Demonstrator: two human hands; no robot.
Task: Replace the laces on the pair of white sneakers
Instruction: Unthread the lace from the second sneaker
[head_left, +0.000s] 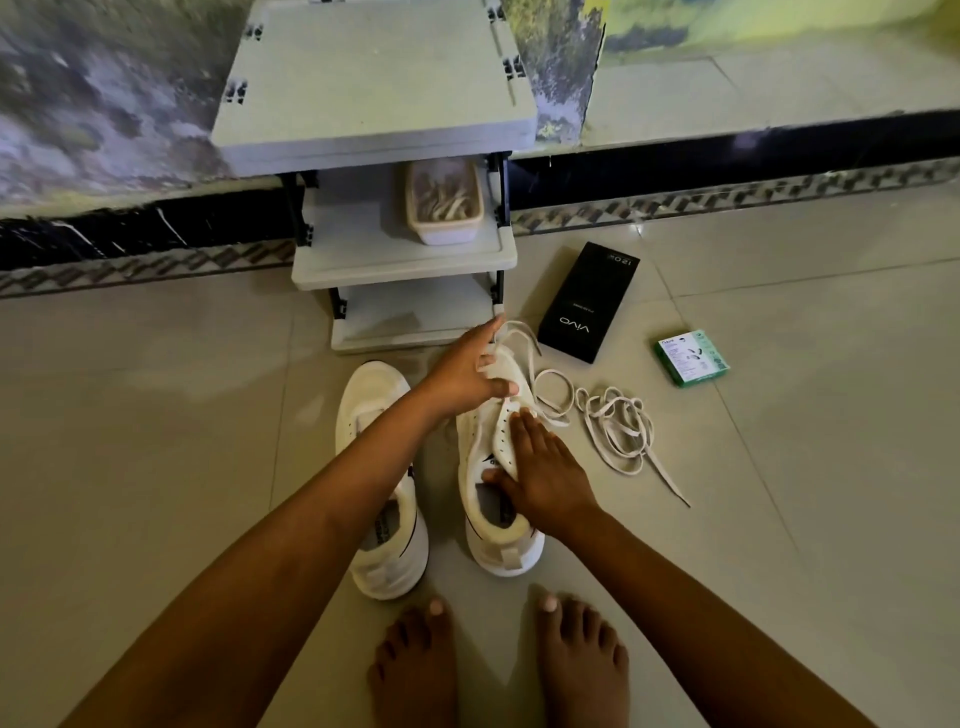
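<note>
Two sneakers (382, 483), toes toward shelf (405, 260).

1. There is only one view, from a camera worn on the person's head.
2. It looks forward and steeply down at the tiled floor (156, 415), so the person's own bare feet (498, 660) show at the bottom edge.
3. Both forearms enter from the bottom corners and reach to the middle of the picture, quite near the camera.
4. The shelf rack (374, 88) and the wall (78, 104) fill the top, farther away.
5. The wide lens bends straight lines near the edges.
</note>
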